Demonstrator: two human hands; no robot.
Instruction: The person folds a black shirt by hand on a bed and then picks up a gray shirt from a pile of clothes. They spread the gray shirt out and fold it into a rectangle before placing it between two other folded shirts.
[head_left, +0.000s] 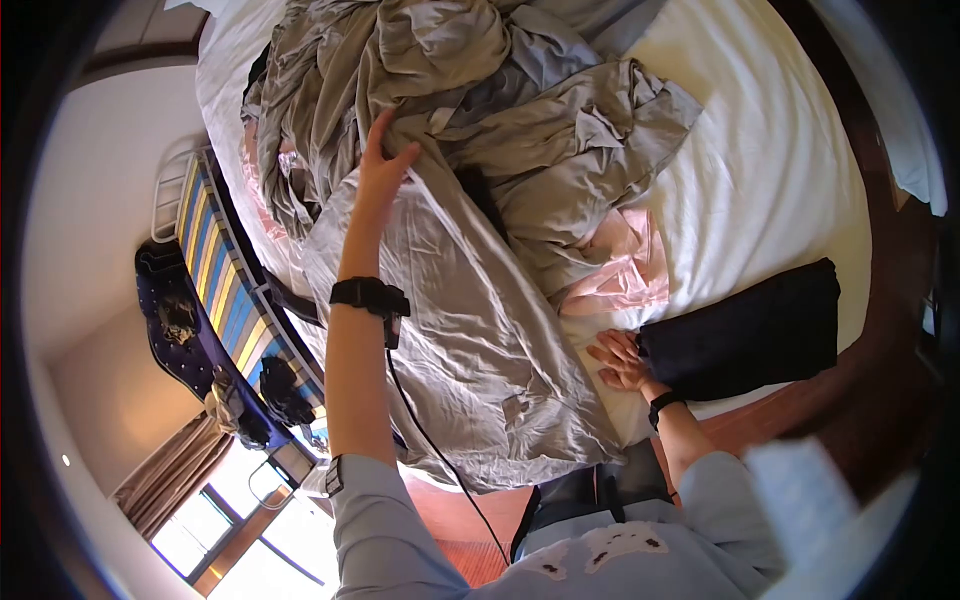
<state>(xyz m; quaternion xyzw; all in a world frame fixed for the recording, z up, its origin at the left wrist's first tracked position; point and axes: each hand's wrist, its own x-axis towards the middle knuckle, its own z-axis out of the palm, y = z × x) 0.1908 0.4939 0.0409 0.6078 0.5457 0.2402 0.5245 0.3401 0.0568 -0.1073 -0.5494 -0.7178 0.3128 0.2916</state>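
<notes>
My left hand reaches over the bed, its thumb and fingers apart, at the upper edge of a light grey cloth spread toward the bed's near edge. Beyond it lies a heap of crumpled grey-green fabric. My right hand rests with spread fingers on the white sheet, beside the left end of a folded black cloth. A pink cloth shows from under the grey fabric, just above my right hand.
A striped bed stands at the left, with dark items on it. A black cable hangs from my left wrist's strap. Brown curtains and a window are at the lower left.
</notes>
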